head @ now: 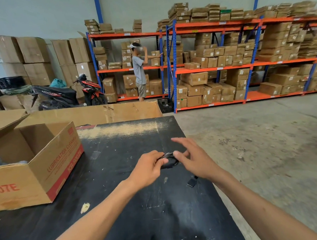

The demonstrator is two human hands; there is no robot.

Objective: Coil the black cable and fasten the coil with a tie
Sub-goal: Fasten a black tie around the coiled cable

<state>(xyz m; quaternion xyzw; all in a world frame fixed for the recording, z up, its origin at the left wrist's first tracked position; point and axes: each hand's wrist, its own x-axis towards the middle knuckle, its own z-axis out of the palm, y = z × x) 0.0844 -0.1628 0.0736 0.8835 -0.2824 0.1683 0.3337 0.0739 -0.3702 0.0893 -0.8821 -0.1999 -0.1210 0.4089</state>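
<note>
Black coiled cable [168, 158] bunched in the curled left hand [149, 168]; right hand [193, 159] pinches its glossy strands.

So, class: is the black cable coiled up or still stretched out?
Coiled. The black cable sits as a small bundle, gripped by the left hand, with the right hand pinching at it. Whether a tie is fastened: cannot tell.
</note>
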